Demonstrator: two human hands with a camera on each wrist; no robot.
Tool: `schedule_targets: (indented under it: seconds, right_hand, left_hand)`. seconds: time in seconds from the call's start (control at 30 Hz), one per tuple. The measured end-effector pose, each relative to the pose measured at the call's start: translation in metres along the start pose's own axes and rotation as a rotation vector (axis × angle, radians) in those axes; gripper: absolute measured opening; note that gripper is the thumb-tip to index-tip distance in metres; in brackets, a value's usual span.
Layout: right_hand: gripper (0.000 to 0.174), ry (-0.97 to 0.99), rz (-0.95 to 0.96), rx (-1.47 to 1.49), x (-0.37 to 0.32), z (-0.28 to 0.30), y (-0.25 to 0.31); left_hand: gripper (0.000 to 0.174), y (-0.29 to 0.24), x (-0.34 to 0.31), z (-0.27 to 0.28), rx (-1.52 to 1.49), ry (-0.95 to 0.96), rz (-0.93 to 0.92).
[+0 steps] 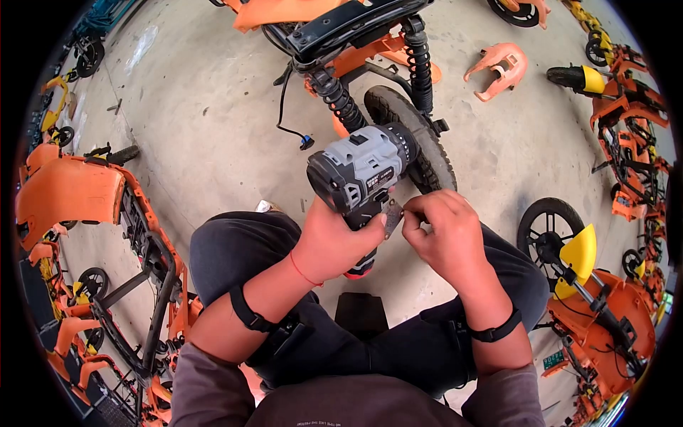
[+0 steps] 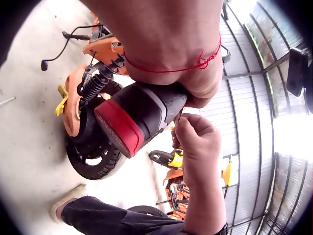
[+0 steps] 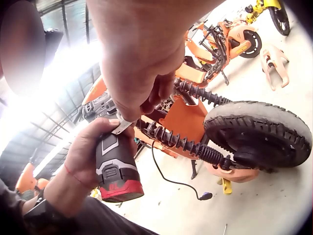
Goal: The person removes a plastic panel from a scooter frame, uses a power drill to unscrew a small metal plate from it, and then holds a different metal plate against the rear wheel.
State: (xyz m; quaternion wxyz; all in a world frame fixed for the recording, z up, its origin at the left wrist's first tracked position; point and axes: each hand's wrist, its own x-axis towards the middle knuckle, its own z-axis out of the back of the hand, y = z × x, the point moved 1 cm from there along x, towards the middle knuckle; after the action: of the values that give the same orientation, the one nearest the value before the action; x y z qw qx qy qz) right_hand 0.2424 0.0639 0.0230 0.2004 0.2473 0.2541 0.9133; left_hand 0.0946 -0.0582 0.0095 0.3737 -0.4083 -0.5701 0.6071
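My left hand grips the handle of a grey and black cordless drill, its chuck pointing away from me toward the wheel. The drill's red-bottomed battery shows below the hand in the left wrist view. Under my left thumb a small flat metal plate lies against the drill's handle; the right wrist view shows this plate too. My right hand has its thumb and forefinger curled together in a pinch at the plate's near edge, and its other fingers are folded in.
In front of me stands an orange scooter frame with two black coil shocks and a rear tyre. A cable with a blue plug hangs beside it. An orange plastic cover lies on the floor. Scooters line both sides.
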Motion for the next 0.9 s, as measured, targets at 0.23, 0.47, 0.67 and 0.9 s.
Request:
schedule_targets:
  seconds: [0.23, 0.47, 0.67, 0.9]
  right_hand:
    - [0.02, -0.021, 0.008, 0.093, 0.003, 0.003, -0.002]
    - [0.017, 0.031, -0.107, 0.199, 0.004, 0.008, -0.001]
    - [0.014, 0.062, -0.172, 0.278, 0.004, 0.011, 0.001]
    - [0.013, 0.104, -0.241, 0.307, 0.003, 0.015, 0.004]
  left_hand:
    - [0.047, -0.003, 0.0, -0.004, -0.142, -0.076, 0.029]
    - [0.047, -0.003, 0.0, -0.004, -0.17, -0.072, 0.042]
    - [0.048, -0.004, 0.001, -0.003, -0.163, -0.068, 0.028]
    - [0.047, -0.007, 0.002, -0.002, -0.154, -0.073, 0.025]
